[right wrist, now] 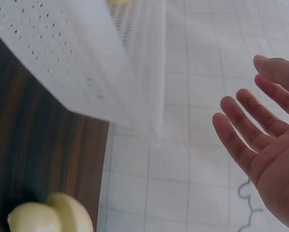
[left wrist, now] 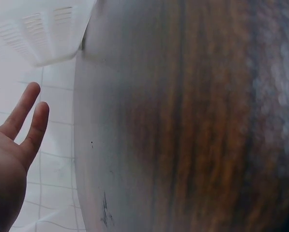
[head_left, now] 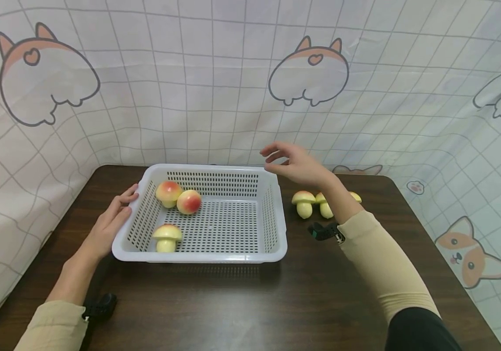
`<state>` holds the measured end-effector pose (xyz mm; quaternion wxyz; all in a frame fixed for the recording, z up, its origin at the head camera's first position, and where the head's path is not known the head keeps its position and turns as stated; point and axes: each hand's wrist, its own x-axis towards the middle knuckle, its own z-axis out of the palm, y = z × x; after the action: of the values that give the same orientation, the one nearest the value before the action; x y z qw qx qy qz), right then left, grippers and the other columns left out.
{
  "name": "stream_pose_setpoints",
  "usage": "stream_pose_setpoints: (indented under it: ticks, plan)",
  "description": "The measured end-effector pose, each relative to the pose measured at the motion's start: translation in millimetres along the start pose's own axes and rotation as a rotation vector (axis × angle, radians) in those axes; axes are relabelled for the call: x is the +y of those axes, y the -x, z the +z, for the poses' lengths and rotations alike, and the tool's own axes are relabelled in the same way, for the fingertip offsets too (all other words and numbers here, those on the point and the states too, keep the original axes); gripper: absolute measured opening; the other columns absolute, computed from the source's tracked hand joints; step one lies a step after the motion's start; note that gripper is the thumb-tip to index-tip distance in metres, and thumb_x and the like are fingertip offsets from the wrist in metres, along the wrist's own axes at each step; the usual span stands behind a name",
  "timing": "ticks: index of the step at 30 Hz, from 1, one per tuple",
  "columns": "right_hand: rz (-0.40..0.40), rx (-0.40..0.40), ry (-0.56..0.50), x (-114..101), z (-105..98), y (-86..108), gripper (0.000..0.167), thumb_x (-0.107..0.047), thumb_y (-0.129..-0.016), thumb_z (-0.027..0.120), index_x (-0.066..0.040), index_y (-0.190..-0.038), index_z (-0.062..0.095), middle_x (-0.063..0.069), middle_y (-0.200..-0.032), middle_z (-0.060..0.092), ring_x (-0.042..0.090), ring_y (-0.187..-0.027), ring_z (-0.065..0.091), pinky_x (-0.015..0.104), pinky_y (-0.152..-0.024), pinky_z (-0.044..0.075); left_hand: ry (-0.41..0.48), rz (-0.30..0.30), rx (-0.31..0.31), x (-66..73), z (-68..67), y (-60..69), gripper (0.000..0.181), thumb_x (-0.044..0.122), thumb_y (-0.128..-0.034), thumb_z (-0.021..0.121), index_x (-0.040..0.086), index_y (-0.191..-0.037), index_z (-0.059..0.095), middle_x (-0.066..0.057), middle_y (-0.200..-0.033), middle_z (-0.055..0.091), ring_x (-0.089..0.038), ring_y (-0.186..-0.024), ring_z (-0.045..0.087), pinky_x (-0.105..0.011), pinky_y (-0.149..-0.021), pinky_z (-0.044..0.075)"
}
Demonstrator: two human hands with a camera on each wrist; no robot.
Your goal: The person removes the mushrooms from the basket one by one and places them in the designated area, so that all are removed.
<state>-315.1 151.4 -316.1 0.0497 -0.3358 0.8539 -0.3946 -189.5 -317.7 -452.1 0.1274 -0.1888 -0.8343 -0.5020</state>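
My left hand point(head_left: 107, 224) rests against the left rim of a white perforated plastic basket point(head_left: 206, 257), its fingers relaxed. In the left wrist view, fingers of the left hand point(left wrist: 13, 145) are spread. The right hand point(head_left: 296, 163) hovers by the basket's back right corner, fingers loosely bent and holding nothing; the right wrist view shows its bare palm. Inside the basket, a toy mushroom point(head_left: 167, 238) lies near the front left. Behind it are two red-and-yellow rounded pieces point(head_left: 189, 202), one touching the other; their undersides are hidden.
Right of the basket on the dark wooden table point(head_left: 215, 307), below the right forearm, lie a toy mushroom point(head_left: 304, 204), a second mushroom point(head_left: 323, 206) and a third mushroom point(head_left: 356, 197), partly covered by the arm. A gridded white curtain point(head_left: 215, 97) hangs behind the table.
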Motion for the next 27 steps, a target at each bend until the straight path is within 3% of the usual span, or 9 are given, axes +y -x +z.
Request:
stream_pose_setpoints:
  ticks: [9,16,21,27]
  plan:
    - [-0.051,-0.096,0.022,-15,22,-25.1,0.038,-0.023,-0.1,0.069,-0.01,-0.135,0.06,0.001,-0.136,0.061,0.02,-0.122,0.059,0.041,-0.097,0.049,-0.013,-0.002,0.003,0.2,-0.1,-0.1,0.036,0.012,-0.1112,0.037,-0.001,-0.144,0.045,-0.013,-0.167,0.028,0.007,-0.125,0.046,-0.012,-0.083,0.047]
    - [-0.107,-0.188,0.016,-27,45,-45.9,0.039,-0.018,-0.099,0.07,-0.005,-0.134,0.06,0.009,-0.136,0.061,0.022,-0.12,0.061,0.038,-0.095,0.051,-0.009,0.005,0.001,-1.4,-0.7,-0.2,0.036,0.011,-0.111,0.038,-0.001,-0.144,0.044,-0.014,-0.166,0.028,0.007,-0.125,0.046,-0.013,-0.082,0.047]
    - [-0.144,-0.258,0.069,-37,63,-58.6,0.039,-0.018,-0.099,0.069,-0.007,-0.134,0.06,0.007,-0.131,0.063,0.021,-0.117,0.062,0.033,-0.094,0.051,0.0,0.002,-0.002,-1.7,-0.7,-0.2,0.036,0.012,-0.1111,0.038,-0.001,-0.144,0.044,-0.013,-0.167,0.027,0.006,-0.123,0.048,-0.013,-0.081,0.048]
    - [-0.184,-0.354,0.093,-47,86,-70.5,0.037,-0.014,-0.098,0.069,-0.006,-0.133,0.061,0.005,-0.128,0.065,0.024,-0.116,0.063,0.039,-0.1,0.048,0.012,0.006,0.001,-1.8,0.0,-0.4,0.035,0.011,-0.1109,0.038,-0.002,-0.143,0.045,-0.014,-0.166,0.028,0.006,-0.122,0.049,-0.014,-0.082,0.048]
